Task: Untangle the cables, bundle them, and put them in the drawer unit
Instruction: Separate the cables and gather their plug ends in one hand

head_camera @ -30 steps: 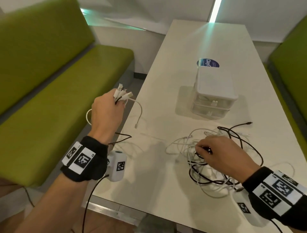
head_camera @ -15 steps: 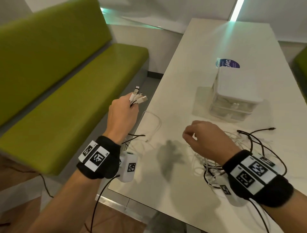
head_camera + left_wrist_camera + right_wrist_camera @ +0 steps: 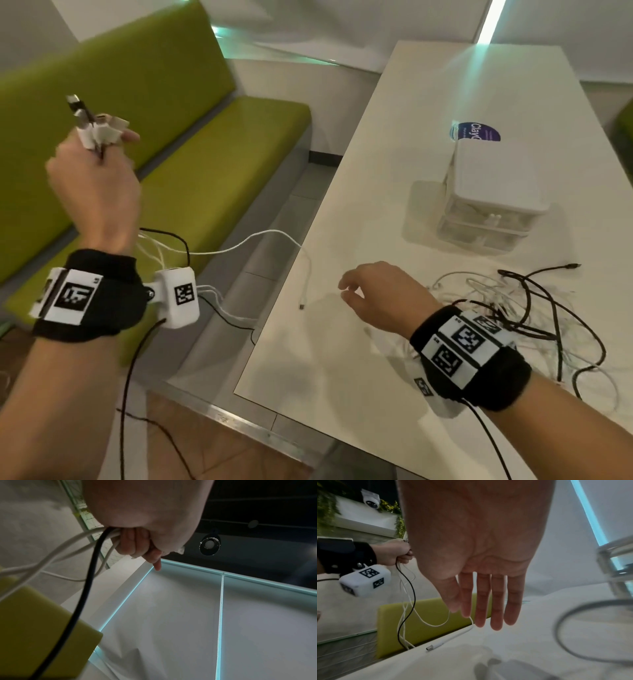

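My left hand [image 3: 94, 178] is raised off the table's left side and grips several cable ends [image 3: 97, 128], white plugs and one black, sticking up above the fist. In the left wrist view the white and black cords [image 3: 96, 550] leave the curled fingers. One white cable [image 3: 260, 240] trails from that hand onto the table, its plug [image 3: 435, 645] lying flat. My right hand [image 3: 373, 298] hovers empty over the table with straight fingers [image 3: 489, 604] just above that cable. A tangle of black and white cables [image 3: 520, 308] lies behind the right wrist. The clear drawer unit [image 3: 493, 202] stands beyond it.
The white table [image 3: 342, 377] runs away from me, with a blue round sticker [image 3: 476, 132] behind the drawer unit. A green bench [image 3: 212, 164] lines the left side, past the table's edge. Black wrist-camera leads hang from both wrists.
My left hand rose up and out to the left with the cable ends, pulling cords off the table. My right hand left the tangle, moved left and opened.
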`<control>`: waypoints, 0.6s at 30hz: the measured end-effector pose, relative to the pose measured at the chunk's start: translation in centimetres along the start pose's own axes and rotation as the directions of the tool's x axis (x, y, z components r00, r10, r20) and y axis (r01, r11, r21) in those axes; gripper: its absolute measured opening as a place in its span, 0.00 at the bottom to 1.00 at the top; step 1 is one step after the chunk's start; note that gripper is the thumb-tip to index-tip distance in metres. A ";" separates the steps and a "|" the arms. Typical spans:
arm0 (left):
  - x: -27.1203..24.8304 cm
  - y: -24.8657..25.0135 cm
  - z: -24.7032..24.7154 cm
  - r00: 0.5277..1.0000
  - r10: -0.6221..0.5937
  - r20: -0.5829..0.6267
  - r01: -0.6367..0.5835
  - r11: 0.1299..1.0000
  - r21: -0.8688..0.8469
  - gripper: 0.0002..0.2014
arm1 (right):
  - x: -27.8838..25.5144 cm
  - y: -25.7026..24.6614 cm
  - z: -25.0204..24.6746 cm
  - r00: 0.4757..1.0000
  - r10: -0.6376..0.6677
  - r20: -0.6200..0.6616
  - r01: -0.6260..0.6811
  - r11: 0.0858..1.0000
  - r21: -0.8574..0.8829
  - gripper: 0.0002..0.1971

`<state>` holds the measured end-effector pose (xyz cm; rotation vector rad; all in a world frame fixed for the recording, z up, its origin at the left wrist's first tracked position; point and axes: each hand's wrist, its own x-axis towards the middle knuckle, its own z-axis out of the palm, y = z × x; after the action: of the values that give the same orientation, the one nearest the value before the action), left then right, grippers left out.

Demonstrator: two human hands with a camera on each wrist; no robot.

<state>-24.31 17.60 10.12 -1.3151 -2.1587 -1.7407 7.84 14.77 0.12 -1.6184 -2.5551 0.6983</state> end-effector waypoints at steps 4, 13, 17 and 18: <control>0.5 1.4 -1.5 0.998 0.005 -0.056 -0.006 1.000 -0.028 0.17 | 2.8 -3.1 0.7 0.995 -0.069 0.073 0.070 0.997 -0.014 0.18; 0.1 4.7 -1.6 0.992 0.123 -0.003 -0.118 0.951 -0.287 0.18 | 6.7 -11.0 0.6 0.959 -0.279 0.045 0.275 0.959 0.073 0.26; -4.8 2.8 1.8 0.868 0.144 0.474 -0.055 0.979 -0.197 0.19 | 5.7 -9.7 0.0 0.965 -0.261 -0.012 0.261 0.962 0.077 0.25; -6.3 2.3 2.8 0.801 0.122 0.586 -0.033 0.987 -0.160 0.22 | 5.4 -8.9 -0.2 0.970 -0.241 -0.019 0.242 0.967 0.079 0.24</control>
<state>-17.63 16.32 7.53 -2.2083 -2.2258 -1.6206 -2.13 16.33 2.72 -1.2544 -2.6179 0.7576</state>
